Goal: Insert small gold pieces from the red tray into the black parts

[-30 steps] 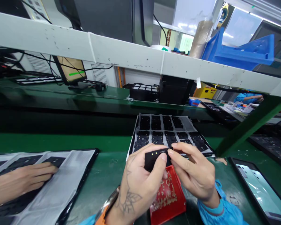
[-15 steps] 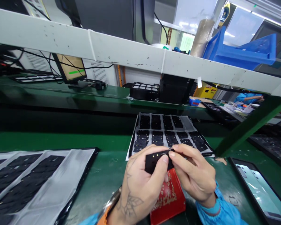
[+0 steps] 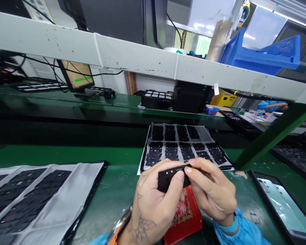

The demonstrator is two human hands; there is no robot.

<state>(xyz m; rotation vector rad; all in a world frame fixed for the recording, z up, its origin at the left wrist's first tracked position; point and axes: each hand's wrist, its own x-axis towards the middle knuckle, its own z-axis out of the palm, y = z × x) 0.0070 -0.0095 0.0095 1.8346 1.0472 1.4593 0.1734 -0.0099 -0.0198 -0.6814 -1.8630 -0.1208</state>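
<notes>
In the head view, the person's left hand grasped a flat black piece, thumb pressed on the near face and fingers behind it. This looked like the steadying grip: it left the upper edge, with its small gold spots, and the right end uncovered. The right hand had its thumb and forefinger pinched at that right end, a hold that seemed chosen for fine fingertip work; whether a tiny part also sat between the tips could not be told.

The black piece thus lay between the two hands, tilted, held up off the worktop and touching both. Just below it stood a red box scattered with small gold-coloured bits, probably kept there so they were within easy reach and anything dropped would land inside.

Beyond the hands lay a sectioned tray of similar black pieces; its pale dividers presumably kept them apart. Another lined tray of dark pieces rested to the left, well apart from the hands. To the right, a dark-rimmed tray carried pale green panels, also away from the hands.
</notes>
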